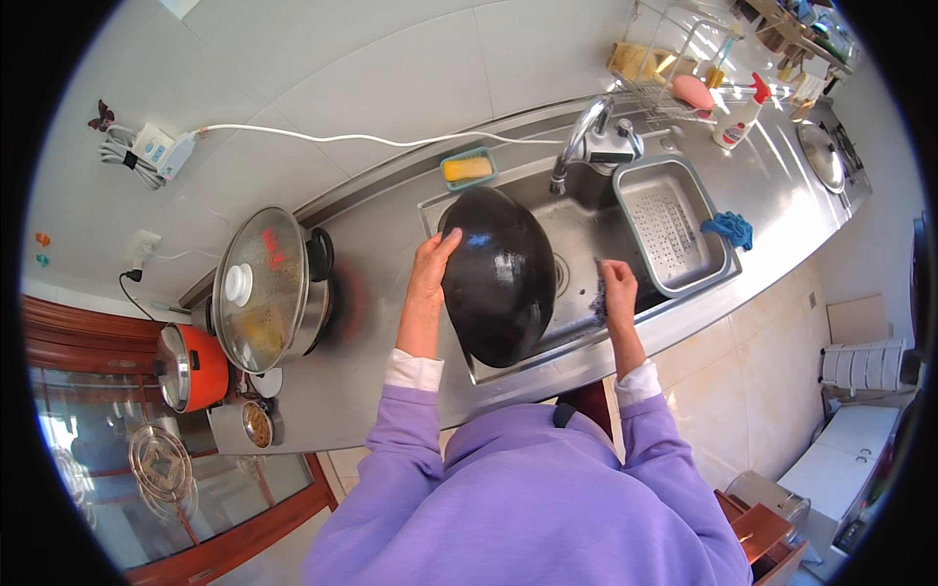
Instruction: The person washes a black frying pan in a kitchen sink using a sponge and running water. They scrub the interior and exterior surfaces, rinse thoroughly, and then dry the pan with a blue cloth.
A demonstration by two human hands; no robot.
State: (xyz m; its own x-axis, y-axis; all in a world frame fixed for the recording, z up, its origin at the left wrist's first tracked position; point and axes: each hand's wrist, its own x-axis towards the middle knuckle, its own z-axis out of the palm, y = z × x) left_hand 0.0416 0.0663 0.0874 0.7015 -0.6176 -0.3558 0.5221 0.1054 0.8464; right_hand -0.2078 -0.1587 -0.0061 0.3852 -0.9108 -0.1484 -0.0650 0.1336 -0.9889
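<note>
My left hand [427, 280] grips the edge of a black rounded pan, likely a wok [502, 286], with the thumb laid on its dark surface. The pan is held tilted over the left part of a stainless steel sink [586, 253], wet highlights showing on it. Pinched in the fingers of my right hand [620, 289] is a dark, stringy scrubber [599, 299], partly hidden by the hand. That hand hovers over the sink's front right area, apart from the pan. Small dark bits lie on the sink floor near the drain [561, 275].
A chrome faucet [582, 135] arches over the sink's back. Right of it sits a perforated drain basket [667, 231] with a blue cloth [729, 230] on its rim. Behind the pan is a sponge [467, 169] in a dish. A lidded steel pot [260, 293] and an orange cooker [201, 366] stand left.
</note>
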